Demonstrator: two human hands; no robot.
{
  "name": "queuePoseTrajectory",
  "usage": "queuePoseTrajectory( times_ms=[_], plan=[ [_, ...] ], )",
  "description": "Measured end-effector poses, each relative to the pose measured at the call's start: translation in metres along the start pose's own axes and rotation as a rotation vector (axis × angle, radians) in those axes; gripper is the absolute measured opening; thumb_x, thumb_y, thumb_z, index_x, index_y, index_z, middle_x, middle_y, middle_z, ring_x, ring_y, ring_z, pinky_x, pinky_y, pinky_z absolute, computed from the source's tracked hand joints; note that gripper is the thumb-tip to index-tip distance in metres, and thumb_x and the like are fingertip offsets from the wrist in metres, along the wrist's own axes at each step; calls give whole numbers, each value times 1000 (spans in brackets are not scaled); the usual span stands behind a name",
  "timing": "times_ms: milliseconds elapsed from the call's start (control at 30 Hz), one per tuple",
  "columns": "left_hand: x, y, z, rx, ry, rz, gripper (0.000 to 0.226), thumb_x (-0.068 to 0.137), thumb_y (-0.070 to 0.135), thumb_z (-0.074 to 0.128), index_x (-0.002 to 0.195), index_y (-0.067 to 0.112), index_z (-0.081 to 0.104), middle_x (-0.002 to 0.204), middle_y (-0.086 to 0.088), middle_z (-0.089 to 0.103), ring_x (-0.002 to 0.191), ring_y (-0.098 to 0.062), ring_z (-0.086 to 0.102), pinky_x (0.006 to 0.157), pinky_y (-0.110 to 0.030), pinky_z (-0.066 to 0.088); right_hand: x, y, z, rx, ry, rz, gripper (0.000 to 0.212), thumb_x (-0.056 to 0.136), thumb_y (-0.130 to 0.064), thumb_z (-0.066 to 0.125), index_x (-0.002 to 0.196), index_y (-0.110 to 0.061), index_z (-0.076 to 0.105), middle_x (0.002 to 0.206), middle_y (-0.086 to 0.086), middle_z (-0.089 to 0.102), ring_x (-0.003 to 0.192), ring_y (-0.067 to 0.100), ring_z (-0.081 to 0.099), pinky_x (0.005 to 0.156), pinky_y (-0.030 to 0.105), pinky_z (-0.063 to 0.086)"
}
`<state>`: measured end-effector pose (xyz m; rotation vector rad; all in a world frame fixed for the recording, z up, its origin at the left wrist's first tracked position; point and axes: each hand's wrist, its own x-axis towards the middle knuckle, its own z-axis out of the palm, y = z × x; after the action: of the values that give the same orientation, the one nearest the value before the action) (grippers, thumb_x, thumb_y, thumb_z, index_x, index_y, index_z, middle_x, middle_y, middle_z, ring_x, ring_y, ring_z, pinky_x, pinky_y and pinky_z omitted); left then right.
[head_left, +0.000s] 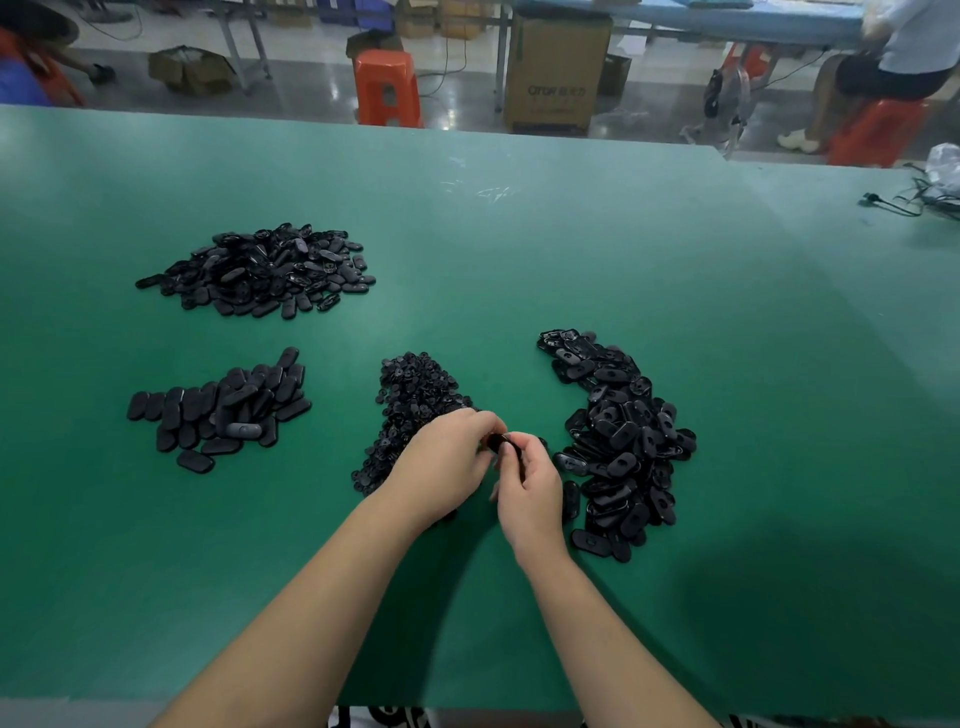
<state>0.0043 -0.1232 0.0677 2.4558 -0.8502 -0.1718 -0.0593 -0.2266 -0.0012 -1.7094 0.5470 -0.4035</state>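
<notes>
Beside the black plastic ring heap (410, 395), left hand (447, 462) and right hand (530, 488) pinched 1 black plastic shell (500, 442) mid-assembly, apparently needing pressing.

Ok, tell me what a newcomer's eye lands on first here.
Black plastic parts dot the green table mat: a far-left oval-shell heap, a near-left oval-shell stack, a middle heap of small round pieces, a right oval-shell heap. At the front centre, the left grip and right grip pinch one small black part.
</notes>
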Motion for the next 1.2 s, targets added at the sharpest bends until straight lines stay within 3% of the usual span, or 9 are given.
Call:
queuePoseTrajectory(
  times_ms=[133, 267, 433, 567, 767, 933, 1033, 1133, 1200],
  plan=[
    [-8, -7, 3, 114, 37, 88, 30, 98, 18, 53, 124, 28, 65, 113, 5, 64, 97, -22, 65, 81, -40, 52, -2, -2, -2, 45, -23, -5, 18, 105, -17, 48, 97, -24, 63, 76, -5, 64, 59, 16, 56, 62, 38, 49],
    [-18, -27, 2, 79, 255, 53, 23, 91, 20, 69, 114, 24, 71, 104, 5, 66, 89, -23, 66, 71, -37, 54, -4, -5, -3, 116, -14, 23, 16, 107, -21, 47, 106, -26, 62, 82, 0, 65, 54, 11, 54, 56, 25, 47],
    [-27, -92, -20, 20, 583, -416, 25, 87, 33, 76, 109, 22, 72, 104, 0, 60, 91, -19, 54, 92, -43, 47, -7, -8, -2, 22, -49, 17, 16, 105, -23, 49, 100, -28, 63, 82, -4, 67, 55, 12, 51, 52, 29, 45],
    [-44, -155, -49, -95, 763, -818, 28, 87, 38, 73, 108, 21, 72, 114, -11, 61, 103, -29, 58, 105, -49, 39, -7, -9, 0, -38, -51, -11, 17, 104, -22, 51, 94, -28, 64, 78, 1, 66, 53, 13, 48, 52, 37, 42],
    [-54, -204, -79, -110, 845, -1053, 31, 88, 39, 70, 113, 20, 72, 118, -14, 64, 110, -37, 58, 104, -48, 33, -8, -9, 2, -86, -54, -40, 19, 103, -23, 52, 91, -30, 63, 78, 6, 65, 52, 11, 48, 50, 38, 44],
    [-45, -199, -81, -49, 812, -1047, 37, 91, 37, 69, 121, 17, 70, 117, -19, 64, 114, -40, 52, 100, -48, 34, -8, -9, 4, -113, -58, -50, 20, 104, -26, 51, 89, -30, 63, 76, 9, 63, 50, 10, 46, 49, 41, 43],
    [-41, -181, -71, -13, 840, -856, 35, 94, 29, 66, 125, 12, 68, 114, -19, 62, 107, -38, 55, 98, -48, 40, -8, -9, 4, -122, -58, -52, 20, 104, -25, 51, 89, -30, 63, 76, 10, 64, 49, 11, 46, 48, 35, 39],
    [-34, -158, -49, -119, 758, -629, 24, 99, 22, 58, 115, 11, 72, 99, -10, 67, 84, -27, 62, 76, -39, 52, -7, -8, 4, -136, -61, -53, 20, 104, -23, 50, 89, -30, 62, 74, 10, 64, 49, 11, 45, 48, 33, 37],
    [-30, -140, -29, -180, 610, -563, 22, 101, 21, 55, 109, 11, 73, 90, -3, 69, 70, -20, 61, 61, -32, 50, -7, -7, 5, -165, -60, -60, 20, 104, -23, 50, 89, -29, 62, 71, 6, 63, 49, 10, 44, 48, 31, 36]
  ],
)
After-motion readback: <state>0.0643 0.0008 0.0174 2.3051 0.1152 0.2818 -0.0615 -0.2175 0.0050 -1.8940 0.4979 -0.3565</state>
